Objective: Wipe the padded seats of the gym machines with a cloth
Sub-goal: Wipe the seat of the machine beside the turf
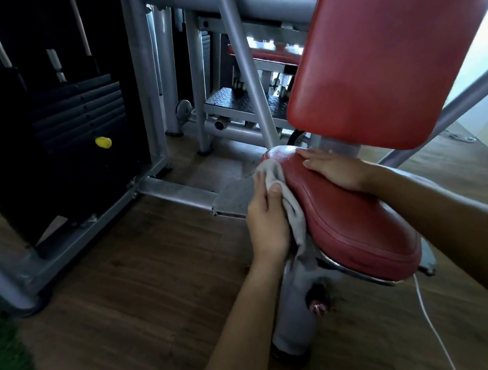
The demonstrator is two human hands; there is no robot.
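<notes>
- Step in hand: wiping the left side edge of the red padded seat (356, 220).
- The left hand (266, 221) grips the grey cloth (296, 211), thumb on top, pressing it to that edge.
- The right hand (332, 168) lies flat on the seat's top, fingers straight.
- Next, probably: sweep the cloth over the top, which means moving the right hand clear.

Behind the left hand (266, 221) and the right hand (337, 171), the forearms run bare. The left thumbnail is cut short.
</notes>
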